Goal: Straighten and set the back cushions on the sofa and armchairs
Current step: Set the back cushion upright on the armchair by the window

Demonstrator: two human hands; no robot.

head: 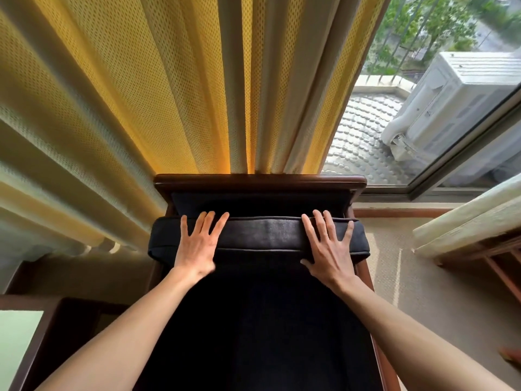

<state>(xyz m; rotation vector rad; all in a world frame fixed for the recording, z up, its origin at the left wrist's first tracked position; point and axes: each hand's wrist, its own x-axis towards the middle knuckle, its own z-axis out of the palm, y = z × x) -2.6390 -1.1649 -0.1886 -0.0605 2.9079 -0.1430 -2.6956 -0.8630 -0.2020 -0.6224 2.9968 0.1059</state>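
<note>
While the yellow and cream pleated curtain [169, 94] fills the upper left of the view and hangs down behind the chair, the dark wooden armchair [259, 180] stands directly below, its polished top rail running left to right and its back facing the curtain. To the right of the curtain a glass window [439, 88] shows a white outdoor air-conditioner unit [456, 100] on a ledge, with green trees beyond. Beige carpet [439, 300] covers the floor to the right of the chair.

Across the chair back lies the dark navy fabric back cushion [259, 235], a thick rectangular pad with piped seams along its edges. Its long axis runs left to right, parallel to the top rail, and only its narrow top edge faces the camera; its upper part tilts forward, away from the rail, leaving a gap through which more dark upholstery shows behind it. Below it the seat is dark and shadowed, with little detail to make out.

Each bare hand lies flat on that top edge. The left hand [197, 246] rests near the cushion's left end, fingers straight and spread, tips reaching the rear seam. The right hand [328, 248] presses near the right end in the same way, fingers straight and splayed, gripping nothing.
</note>
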